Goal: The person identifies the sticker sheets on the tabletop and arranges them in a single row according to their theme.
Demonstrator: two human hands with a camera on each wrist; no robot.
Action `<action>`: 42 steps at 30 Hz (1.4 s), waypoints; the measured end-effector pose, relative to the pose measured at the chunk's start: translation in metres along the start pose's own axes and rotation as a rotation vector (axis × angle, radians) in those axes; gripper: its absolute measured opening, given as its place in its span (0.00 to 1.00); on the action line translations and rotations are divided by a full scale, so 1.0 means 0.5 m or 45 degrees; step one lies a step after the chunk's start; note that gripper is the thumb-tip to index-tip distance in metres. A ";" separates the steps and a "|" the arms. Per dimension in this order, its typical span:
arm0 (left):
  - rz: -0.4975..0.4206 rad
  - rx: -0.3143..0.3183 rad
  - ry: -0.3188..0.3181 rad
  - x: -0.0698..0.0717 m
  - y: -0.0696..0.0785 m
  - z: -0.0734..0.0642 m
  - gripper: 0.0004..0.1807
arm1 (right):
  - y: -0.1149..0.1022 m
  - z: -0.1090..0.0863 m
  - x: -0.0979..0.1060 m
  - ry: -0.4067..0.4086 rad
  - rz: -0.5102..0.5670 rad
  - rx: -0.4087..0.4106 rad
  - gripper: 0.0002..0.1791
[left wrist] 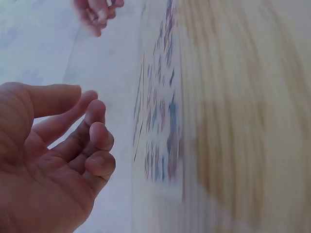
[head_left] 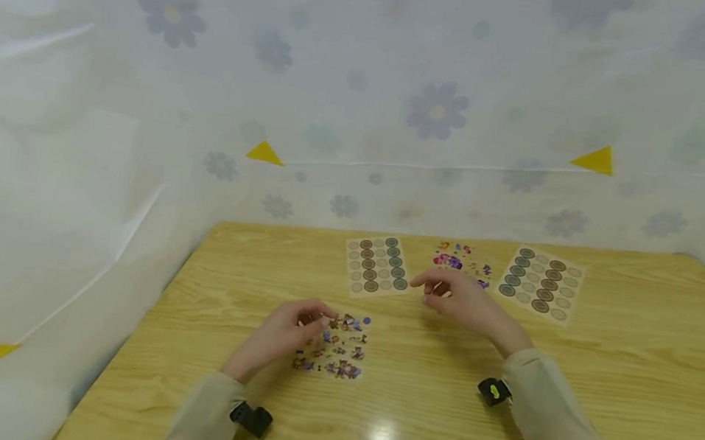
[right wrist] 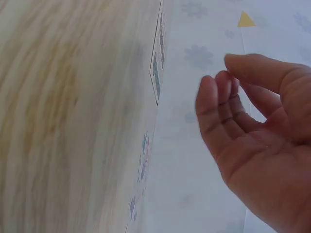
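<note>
My left hand (head_left: 280, 333) hovers at the left side of a sheet printed with small colourful cartoon figures (head_left: 342, 369). In the left wrist view its fingers bend loosely, with nothing between thumb and fingertips, and the printed sheet (left wrist: 160, 121) lies beyond them on the table. My right hand (head_left: 468, 304) hangs over the table farther back, partly covering a second colourful figure sheet (head_left: 450, 260). Its fingers (right wrist: 209, 97) are relaxed and bare in the right wrist view. Two sheets with rows of round motifs flank that second sheet, one on the left (head_left: 377, 272) and one on the right (head_left: 541, 283).
The sheets lie flat on a wood-grain table (head_left: 432, 424). Behind it hangs a flower-patterned white curtain (head_left: 353, 116), and a white sheet closes the left side. Yellow triangles (head_left: 594, 160) mark the curtain. Each sleeve carries a black wrist device (head_left: 493, 392).
</note>
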State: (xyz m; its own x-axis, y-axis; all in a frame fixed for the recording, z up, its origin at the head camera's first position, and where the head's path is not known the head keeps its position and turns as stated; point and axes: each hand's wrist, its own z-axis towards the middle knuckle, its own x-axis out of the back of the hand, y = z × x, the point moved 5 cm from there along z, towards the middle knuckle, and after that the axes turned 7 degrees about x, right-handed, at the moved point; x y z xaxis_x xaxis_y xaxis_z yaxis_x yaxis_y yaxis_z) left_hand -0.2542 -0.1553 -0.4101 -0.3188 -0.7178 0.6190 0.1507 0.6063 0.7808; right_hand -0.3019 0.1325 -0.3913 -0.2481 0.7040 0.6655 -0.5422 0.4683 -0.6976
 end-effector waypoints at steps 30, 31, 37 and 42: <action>-0.138 -0.122 0.018 -0.117 0.180 0.149 0.11 | 0.088 -0.090 0.172 0.257 0.097 -0.198 0.18; -0.137 -0.122 0.029 -0.121 0.182 0.155 0.10 | 0.091 -0.091 0.172 0.255 0.083 -0.219 0.19; -0.174 -0.056 0.008 -0.149 0.192 0.186 0.11 | 0.105 -0.080 0.172 0.214 -0.098 -0.246 0.18; -0.174 -0.045 0.040 -0.140 0.199 0.222 0.11 | 0.134 -0.060 0.180 0.173 -0.126 -0.286 0.18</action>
State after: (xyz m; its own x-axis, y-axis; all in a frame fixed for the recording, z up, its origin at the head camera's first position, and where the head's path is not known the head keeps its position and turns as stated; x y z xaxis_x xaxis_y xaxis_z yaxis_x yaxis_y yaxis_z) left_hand -0.3205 -0.0065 -0.3852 -0.3090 -0.8035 0.5089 0.1410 0.4904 0.8600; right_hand -0.3364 0.2432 -0.3860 -0.0848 0.7071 0.7020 -0.3634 0.6341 -0.6825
